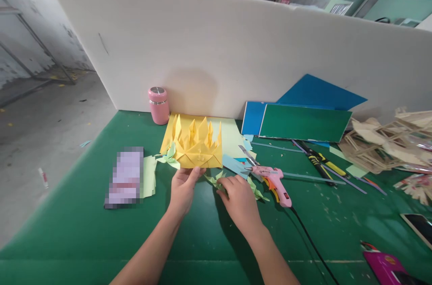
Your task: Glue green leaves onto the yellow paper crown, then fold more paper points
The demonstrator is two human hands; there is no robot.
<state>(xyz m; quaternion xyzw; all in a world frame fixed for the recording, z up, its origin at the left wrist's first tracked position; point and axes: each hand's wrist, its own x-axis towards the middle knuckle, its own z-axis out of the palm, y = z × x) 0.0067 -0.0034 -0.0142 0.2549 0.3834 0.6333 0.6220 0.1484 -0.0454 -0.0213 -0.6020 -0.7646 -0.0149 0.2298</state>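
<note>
My left hand grips the lower edge of a folded yellow paper crown, thumb in front. Its pointed tips stand upward, and a pale green paper leaf piece sits at its left side. Just right of it, my right hand has its fingers closed on another green folded paper leaf, partly hidden by the fingers. A further green paper leaf lies on the table beyond that hand. The pink glue gun rests to the right, its nozzle pointing left.
On the green table are a pink flask, a blurred purple phone-like object, a box cutter, yellow-black pliers and a magenta pouch. A white partition stands behind, with green and blue boards against it.
</note>
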